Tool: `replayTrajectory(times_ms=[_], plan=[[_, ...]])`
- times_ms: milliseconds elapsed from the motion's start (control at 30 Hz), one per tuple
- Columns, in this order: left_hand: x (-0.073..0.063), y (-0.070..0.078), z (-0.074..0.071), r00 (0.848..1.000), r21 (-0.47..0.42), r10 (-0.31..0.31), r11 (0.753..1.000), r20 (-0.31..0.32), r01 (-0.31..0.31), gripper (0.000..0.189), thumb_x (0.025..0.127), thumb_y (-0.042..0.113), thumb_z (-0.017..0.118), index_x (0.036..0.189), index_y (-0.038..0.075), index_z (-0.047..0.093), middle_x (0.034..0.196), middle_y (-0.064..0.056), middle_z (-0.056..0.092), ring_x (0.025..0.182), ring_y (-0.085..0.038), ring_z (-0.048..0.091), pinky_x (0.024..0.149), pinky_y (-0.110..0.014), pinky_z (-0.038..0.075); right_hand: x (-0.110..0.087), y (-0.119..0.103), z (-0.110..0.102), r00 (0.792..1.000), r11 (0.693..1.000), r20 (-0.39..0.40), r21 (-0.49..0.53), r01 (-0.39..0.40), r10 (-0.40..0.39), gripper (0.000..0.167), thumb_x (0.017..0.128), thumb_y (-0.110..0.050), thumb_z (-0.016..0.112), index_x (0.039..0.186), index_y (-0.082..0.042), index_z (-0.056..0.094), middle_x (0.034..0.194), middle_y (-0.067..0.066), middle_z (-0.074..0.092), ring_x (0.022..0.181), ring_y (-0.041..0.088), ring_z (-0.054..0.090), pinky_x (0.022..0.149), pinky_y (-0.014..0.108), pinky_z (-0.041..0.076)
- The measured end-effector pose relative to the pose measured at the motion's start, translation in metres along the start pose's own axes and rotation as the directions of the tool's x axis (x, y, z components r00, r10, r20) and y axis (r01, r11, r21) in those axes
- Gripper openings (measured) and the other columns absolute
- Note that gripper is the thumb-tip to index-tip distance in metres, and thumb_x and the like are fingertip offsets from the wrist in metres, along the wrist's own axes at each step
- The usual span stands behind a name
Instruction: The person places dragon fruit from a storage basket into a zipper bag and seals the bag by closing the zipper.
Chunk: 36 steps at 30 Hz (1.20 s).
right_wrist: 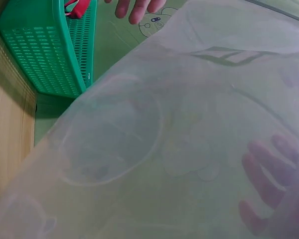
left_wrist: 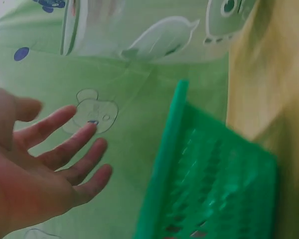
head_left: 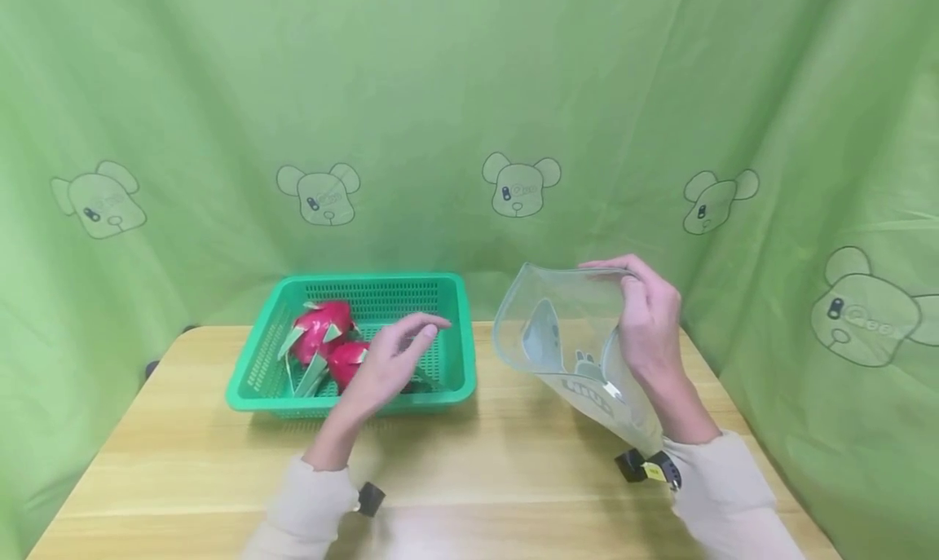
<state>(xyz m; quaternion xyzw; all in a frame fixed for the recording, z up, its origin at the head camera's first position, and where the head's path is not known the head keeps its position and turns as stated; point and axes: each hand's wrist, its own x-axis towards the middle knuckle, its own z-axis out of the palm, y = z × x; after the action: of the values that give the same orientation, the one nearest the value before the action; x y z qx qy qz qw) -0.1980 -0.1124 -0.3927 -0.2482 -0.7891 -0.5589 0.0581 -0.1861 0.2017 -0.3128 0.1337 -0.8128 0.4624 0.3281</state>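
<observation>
My right hand [head_left: 651, 324] grips the rim of a translucent bag [head_left: 565, 299] with pale printed figures, its mouth spread wide. In the right wrist view, fingers [right_wrist: 264, 177] show blurred through the bag's film. The left hand [head_left: 389, 360] hovers over the front right of a green basket [head_left: 469, 332], fingers loosely extended. Nothing lies in that hand; the left wrist view shows its spread fingers [left_wrist: 70, 149] beside the basket's wall [left_wrist: 219, 174]. Two pinkish-red dragon fruits [head_left: 323, 330] with green scales lie in the basket's left half, the nearer one partly behind the left hand.
The basket and both hands are over a light wooden table [head_left: 469, 478]. A green curtain [head_left: 418, 79] printed with bear heads hangs close behind and along both sides. The bag is right of the basket, with a gap between them.
</observation>
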Motion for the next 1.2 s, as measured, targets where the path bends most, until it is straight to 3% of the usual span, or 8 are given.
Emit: replayTrajectory(times_ms=[100, 200, 367, 467, 600, 767, 900, 1200], plan=[[0.004, 0.001, -0.015, 0.996, 0.116, 0.016, 0.993, 0.090, -0.026, 0.027, 0.106, 0.021, 0.057, 0.128, 0.010, 0.068, 0.129, -0.003, 0.067, 0.122, -0.024, 0.061, 0.103, -0.049, 0.051, 0.001, 0.001, 0.000, 1.000, 1.000, 0.007, -0.006, -0.001, 0.001, 0.045, 0.103, -0.003, 0.031, 0.111, -0.010, 0.074, 0.113, 0.004, 0.075, 0.047, 0.017, 0.033, 0.036, 0.028, 0.026], [0.008, 0.002, -0.028, 0.982, 0.221, 0.022, 0.973, 0.190, -0.065, 0.028, 0.104, 0.019, 0.059, 0.129, 0.009, 0.067, 0.131, -0.006, 0.067, 0.124, -0.027, 0.060, 0.103, -0.050, 0.051, 0.003, 0.002, 0.001, 1.000, 1.000, 0.007, -0.012, 0.006, -0.006, 0.044, 0.103, -0.004, 0.031, 0.111, -0.010, 0.074, 0.112, 0.004, 0.075, 0.041, 0.015, 0.030, 0.033, 0.028, 0.025], [0.014, 0.003, -0.044, 0.949, 0.360, -0.042, 0.930, 0.312, -0.077, 0.032, 0.102, 0.019, 0.062, 0.131, 0.006, 0.066, 0.131, -0.008, 0.067, 0.127, -0.031, 0.058, 0.106, -0.050, 0.049, 0.005, 0.002, 0.001, 1.000, 1.000, 0.004, -0.016, 0.011, -0.011, 0.045, 0.103, -0.004, 0.032, 0.111, -0.011, 0.075, 0.111, 0.004, 0.076, 0.038, 0.012, 0.027, 0.031, 0.027, 0.023], [0.020, 0.003, -0.049, 0.927, 0.400, -0.081, 0.913, 0.367, -0.078, 0.032, 0.102, 0.019, 0.063, 0.131, 0.006, 0.066, 0.130, -0.008, 0.067, 0.125, -0.031, 0.059, 0.105, -0.050, 0.050, 0.005, 0.001, 0.001, 1.000, 1.000, 0.007, -0.015, 0.006, -0.006, 0.045, 0.103, -0.005, 0.031, 0.111, -0.010, 0.075, 0.109, 0.005, 0.076, 0.036, 0.011, 0.026, 0.030, 0.028, 0.022], [0.031, 0.003, -0.052, 0.899, 0.402, -0.123, 0.913, 0.421, -0.063, 0.031, 0.102, 0.018, 0.064, 0.131, 0.007, 0.067, 0.129, -0.007, 0.068, 0.123, -0.030, 0.060, 0.103, -0.048, 0.051, 0.005, 0.002, 0.002, 1.000, 1.000, 0.013, -0.021, 0.004, -0.003, 0.044, 0.103, -0.005, 0.031, 0.112, -0.010, 0.075, 0.107, 0.007, 0.076, 0.035, 0.010, 0.026, 0.029, 0.028, 0.022], [0.044, 0.002, -0.052, 0.852, 0.435, -0.205, 0.900, 0.481, -0.029, 0.031, 0.100, 0.016, 0.067, 0.130, 0.011, 0.068, 0.131, -0.007, 0.067, 0.129, -0.030, 0.057, 0.107, -0.050, 0.048, 0.005, 0.004, 0.002, 1.000, 1.000, 0.012, -0.030, -0.001, 0.001, 0.045, 0.103, -0.004, 0.031, 0.111, -0.010, 0.075, 0.106, 0.006, 0.076, 0.035, 0.011, 0.027, 0.029, 0.029, 0.023], [0.051, -0.003, -0.047, 0.812, 0.497, -0.272, 0.867, 0.517, -0.026, 0.030, 0.098, 0.016, 0.070, 0.128, 0.014, 0.071, 0.130, -0.003, 0.068, 0.129, -0.030, 0.056, 0.105, -0.048, 0.050, 0.004, 0.004, 0.002, 1.000, 1.000, 0.013, -0.027, -0.012, 0.012, 0.044, 0.103, -0.004, 0.031, 0.111, -0.010, 0.074, 0.106, 0.007, 0.076, 0.035, 0.012, 0.027, 0.029, 0.029, 0.022], [0.065, -0.006, -0.030, 0.718, 0.555, -0.363, 0.831, 0.593, -0.039, 0.037, 0.097, 0.016, 0.071, 0.133, 0.014, 0.066, 0.132, -0.011, 0.064, 0.128, -0.034, 0.056, 0.104, -0.050, 0.050, -0.001, 0.006, -0.001, 0.999, 0.999, 0.023, -0.038, -0.029, 0.030, 0.044, 0.104, -0.006, 0.031, 0.112, -0.009, 0.074, 0.107, 0.008, 0.075, 0.035, 0.012, 0.027, 0.029, 0.030, 0.023]])
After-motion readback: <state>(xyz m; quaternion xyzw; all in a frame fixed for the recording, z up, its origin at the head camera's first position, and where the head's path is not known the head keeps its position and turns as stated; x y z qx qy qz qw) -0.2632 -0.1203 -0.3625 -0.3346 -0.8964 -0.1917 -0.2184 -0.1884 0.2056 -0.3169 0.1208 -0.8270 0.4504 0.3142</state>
